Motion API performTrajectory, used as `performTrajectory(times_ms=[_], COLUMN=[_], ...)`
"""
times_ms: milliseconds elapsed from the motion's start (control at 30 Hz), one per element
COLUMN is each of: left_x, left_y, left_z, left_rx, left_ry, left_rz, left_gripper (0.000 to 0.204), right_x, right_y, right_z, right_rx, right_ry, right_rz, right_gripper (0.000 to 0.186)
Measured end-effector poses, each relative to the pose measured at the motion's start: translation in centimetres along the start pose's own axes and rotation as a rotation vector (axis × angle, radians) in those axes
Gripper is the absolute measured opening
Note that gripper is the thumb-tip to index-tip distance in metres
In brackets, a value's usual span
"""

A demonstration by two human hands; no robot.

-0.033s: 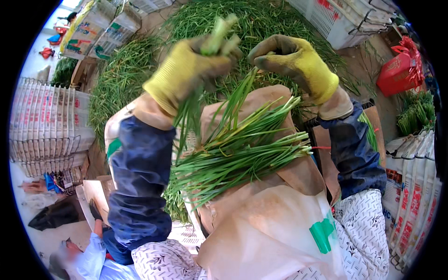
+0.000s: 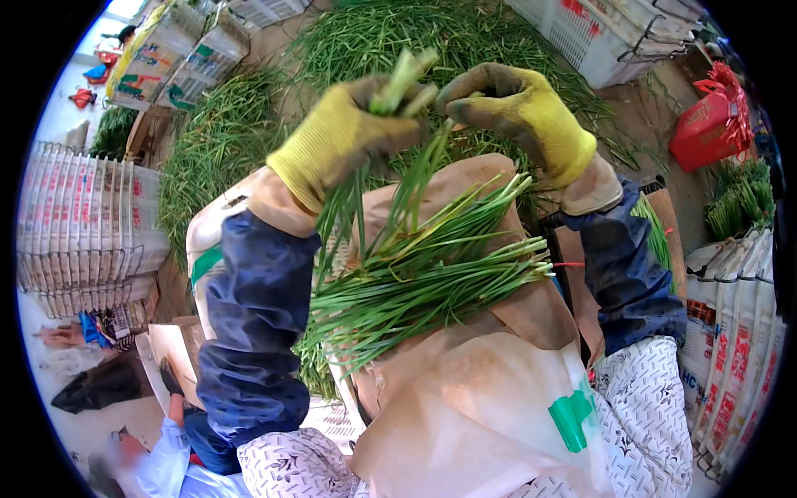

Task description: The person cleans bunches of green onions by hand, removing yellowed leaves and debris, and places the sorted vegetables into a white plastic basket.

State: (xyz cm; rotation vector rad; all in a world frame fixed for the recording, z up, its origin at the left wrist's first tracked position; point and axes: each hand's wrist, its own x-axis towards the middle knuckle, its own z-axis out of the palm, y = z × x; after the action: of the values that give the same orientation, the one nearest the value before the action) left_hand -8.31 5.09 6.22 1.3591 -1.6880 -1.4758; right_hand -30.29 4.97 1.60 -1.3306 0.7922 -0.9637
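Note:
Both my hands wear yellow gloves with dark, soiled palms. My left hand [image 2: 357, 129] is closed around a bunch of green chives [image 2: 403, 79], its pale stem ends sticking up past the fingers and its leaves hanging below. My right hand [image 2: 527, 116], just to the right, has thumb and fingers pinched together at the pale end of a few chives [image 2: 432, 158] that slant down to the pile. Below the hands, a loose pile of chives [image 2: 432, 282] lies on a brown-stained covering [image 2: 465, 373] over my lap, stem ends toward the right.
Heaps of loose greens [image 2: 374, 41] cover the floor ahead. White plastic crates [image 2: 91, 199] are stacked on the left, others [image 2: 735, 340] on the right, and one crate [image 2: 589, 41] stands far right. A red box [image 2: 710, 129] sits at right. Another person [image 2: 162, 456] is at lower left.
My left hand, with its bunch, has shifted slightly right and down, closer to my right hand. My right hand has barely moved; the pile on my lap looks the same.

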Motion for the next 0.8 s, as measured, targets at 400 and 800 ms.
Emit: performTrajectory(times_ms=[400, 800], left_x=[1.0, -0.4], left_y=[-2.9, -2.9], left_z=[0.8, -0.6], left_rx=[0.070, 0.119], left_ry=[-0.090, 0.006], left_rz=[0.013, -0.025], left_gripper=[0.075, 0.030], right_x=[0.1, 1.1], right_y=[2.9, 4.4], right_z=[3.0, -14.8], right_rx=[-0.049, -0.655], right_ry=[0.005, 0.295], right_rz=[0.163, 0.045], right_gripper=[0.021, 0.039])
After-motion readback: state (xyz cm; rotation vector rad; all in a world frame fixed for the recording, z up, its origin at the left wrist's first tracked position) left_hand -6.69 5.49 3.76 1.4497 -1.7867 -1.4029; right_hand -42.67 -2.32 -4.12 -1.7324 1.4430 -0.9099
